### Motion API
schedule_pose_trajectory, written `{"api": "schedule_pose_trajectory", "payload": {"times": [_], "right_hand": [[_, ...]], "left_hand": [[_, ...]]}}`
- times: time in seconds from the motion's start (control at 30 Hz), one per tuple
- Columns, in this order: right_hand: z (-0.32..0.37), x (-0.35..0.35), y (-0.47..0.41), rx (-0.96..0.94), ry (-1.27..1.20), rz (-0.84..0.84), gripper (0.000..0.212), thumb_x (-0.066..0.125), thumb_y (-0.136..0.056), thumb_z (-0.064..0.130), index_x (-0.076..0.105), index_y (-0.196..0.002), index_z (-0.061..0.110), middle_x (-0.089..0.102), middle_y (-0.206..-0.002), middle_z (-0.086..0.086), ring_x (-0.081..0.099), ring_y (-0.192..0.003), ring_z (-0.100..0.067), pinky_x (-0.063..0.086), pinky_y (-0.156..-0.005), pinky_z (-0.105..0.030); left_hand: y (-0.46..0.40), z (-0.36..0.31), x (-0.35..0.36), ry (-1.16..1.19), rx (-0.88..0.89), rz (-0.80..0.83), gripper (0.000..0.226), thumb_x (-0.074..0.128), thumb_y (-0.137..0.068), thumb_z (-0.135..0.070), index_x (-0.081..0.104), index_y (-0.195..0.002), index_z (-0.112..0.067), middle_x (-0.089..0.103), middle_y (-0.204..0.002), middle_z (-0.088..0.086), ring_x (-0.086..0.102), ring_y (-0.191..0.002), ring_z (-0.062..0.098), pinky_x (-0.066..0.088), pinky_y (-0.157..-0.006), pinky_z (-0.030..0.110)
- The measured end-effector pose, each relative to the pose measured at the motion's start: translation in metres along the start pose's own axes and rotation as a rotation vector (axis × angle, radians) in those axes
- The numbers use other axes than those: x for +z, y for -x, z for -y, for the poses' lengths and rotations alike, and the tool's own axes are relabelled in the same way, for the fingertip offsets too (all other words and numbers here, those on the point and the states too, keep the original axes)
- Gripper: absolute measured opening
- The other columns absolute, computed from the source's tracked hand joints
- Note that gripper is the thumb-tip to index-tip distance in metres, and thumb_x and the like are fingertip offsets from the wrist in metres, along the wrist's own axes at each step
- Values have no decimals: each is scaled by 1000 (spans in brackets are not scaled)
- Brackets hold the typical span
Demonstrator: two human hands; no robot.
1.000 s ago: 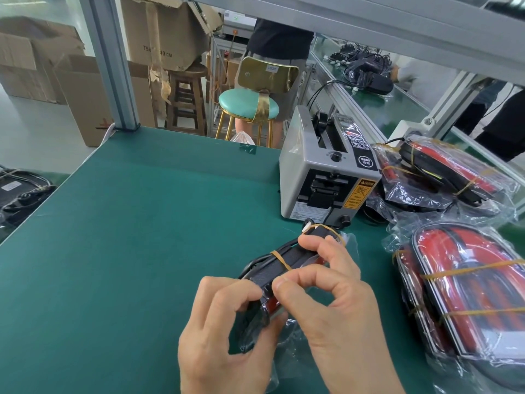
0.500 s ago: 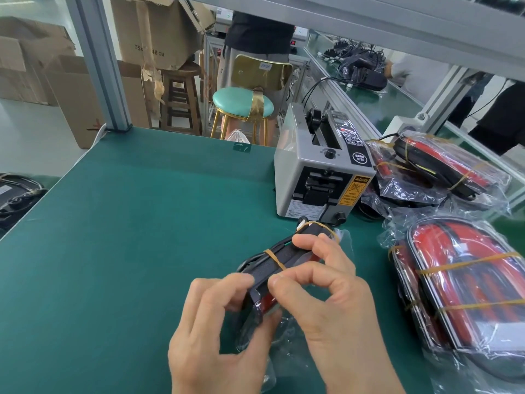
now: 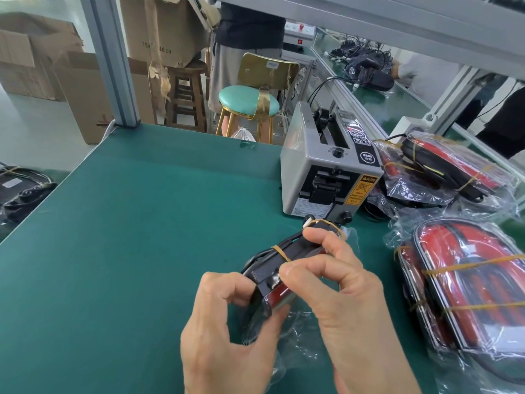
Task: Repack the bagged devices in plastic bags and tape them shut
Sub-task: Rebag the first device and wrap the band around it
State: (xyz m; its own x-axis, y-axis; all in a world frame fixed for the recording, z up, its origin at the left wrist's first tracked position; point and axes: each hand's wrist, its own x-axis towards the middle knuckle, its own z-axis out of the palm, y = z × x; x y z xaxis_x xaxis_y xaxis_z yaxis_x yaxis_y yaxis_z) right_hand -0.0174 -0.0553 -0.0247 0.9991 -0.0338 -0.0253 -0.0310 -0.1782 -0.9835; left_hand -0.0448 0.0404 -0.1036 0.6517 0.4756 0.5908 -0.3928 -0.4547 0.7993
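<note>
A black and red device (image 3: 279,265) bound with yellow rubber bands sits between my hands, tilted up on edge over the green table (image 3: 127,237). My left hand (image 3: 227,331) grips its near end, thumb under and fingers over. My right hand (image 3: 338,285) pinches its top edge with thumb and forefinger, other fingers curled over the far end. A crumpled clear plastic bag (image 3: 301,334) lies under the device and my hands. A grey tape dispenser (image 3: 329,169) stands just behind.
Bagged red and black devices lie at the right: a large one (image 3: 468,282) close by and another (image 3: 443,169) behind it. More black devices (image 3: 20,189) lie at the left edge. A stool (image 3: 248,102), cardboard boxes (image 3: 159,27) and a standing person are beyond the table.
The device's near end has come further out of the bag, showing its black face and red edge. My hands keep their hold.
</note>
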Motion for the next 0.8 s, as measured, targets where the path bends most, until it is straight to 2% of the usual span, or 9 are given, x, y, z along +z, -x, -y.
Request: {"api": "schedule_pose_trajectory", "payload": {"times": [0.27,0.37,0.4,0.5,0.57,0.8], "right_hand": [[-1,0,0,-2,10,49,11,82,-61,22,74,-54,25,54,-110,42,33,-128,16,23,-116,-39],[0,-1,-2,-5,-14,67,13,87,-57,30,75,-56,26,57,-111,38,35,-130,10,24,-116,-39],[0,-1,-2,-8,-9,73,12,85,-56,33,75,-56,27,57,-111,38,35,-131,9,24,-115,-36],[-1,-2,-2,-33,39,80,7,81,-58,32,75,-56,31,55,-111,40,27,-126,22,19,-107,-15],[-2,-2,-2,-36,57,85,3,76,-59,30,75,-57,32,55,-112,40,25,-126,24,19,-101,-11],[-5,-5,-6,-40,70,94,16,80,-66,19,74,-56,31,54,-109,41,31,-126,19,19,-109,-21]], "left_hand": [[-1,1,0,6,-8,-9,37,82,-65,-30,53,-88,-28,54,-79,-7,57,-69,14,46,-61,23],[-1,0,0,6,-1,-15,38,83,-65,-29,53,-88,-28,54,-80,-6,57,-69,16,47,-61,24],[-1,-1,0,9,1,-19,37,82,-66,-30,53,-88,-28,54,-79,-6,57,-69,16,47,-60,25],[-2,-4,1,8,25,-14,30,78,-69,-30,53,-85,-26,53,-78,-6,56,-67,15,46,-59,26],[-3,-7,1,1,30,-12,28,77,-69,-28,53,-84,-24,53,-77,-5,56,-66,16,46,-58,27],[-3,-8,1,-22,26,-19,32,81,-65,-22,55,-85,-23,52,-76,-5,55,-66,12,47,-58,26]]}}
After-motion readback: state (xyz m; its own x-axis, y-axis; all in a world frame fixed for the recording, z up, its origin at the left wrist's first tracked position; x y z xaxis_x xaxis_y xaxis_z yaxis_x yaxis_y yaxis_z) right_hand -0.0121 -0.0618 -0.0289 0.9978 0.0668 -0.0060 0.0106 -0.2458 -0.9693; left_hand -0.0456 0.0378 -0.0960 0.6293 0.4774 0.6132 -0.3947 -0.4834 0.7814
